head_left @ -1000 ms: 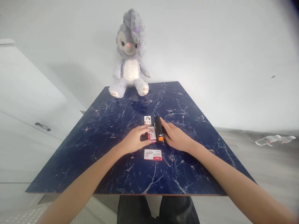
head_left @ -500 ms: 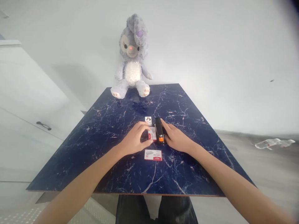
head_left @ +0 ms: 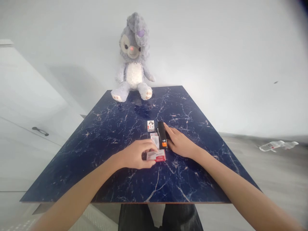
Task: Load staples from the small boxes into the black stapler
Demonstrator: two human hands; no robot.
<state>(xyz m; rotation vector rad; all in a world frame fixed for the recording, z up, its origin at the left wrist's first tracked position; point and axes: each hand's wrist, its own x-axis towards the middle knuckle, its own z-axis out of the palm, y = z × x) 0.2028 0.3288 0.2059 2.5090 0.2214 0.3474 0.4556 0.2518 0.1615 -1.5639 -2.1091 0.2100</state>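
My left hand (head_left: 136, 154) is closed around the left end of a red-and-white staple box (head_left: 157, 155) lying flat on the dark blue marble table (head_left: 115, 128). My right hand (head_left: 179, 143) rests its fingers against the right side of a black stapler (head_left: 162, 138) with an orange end. A second red-and-white box (head_left: 154, 139) lies just left of the stapler. A smaller white box (head_left: 150, 125) sits beyond it.
A grey plush rabbit (head_left: 133, 59) sits at the table's far edge against the white wall. A white cabinet with a dark handle (head_left: 39, 131) stands at left. A crumpled clear plastic bottle (head_left: 276, 145) lies on the floor at right.
My left hand left the box beside the stapler and moved toward me onto the nearer box, gripping it. My right hand stayed at the stapler.
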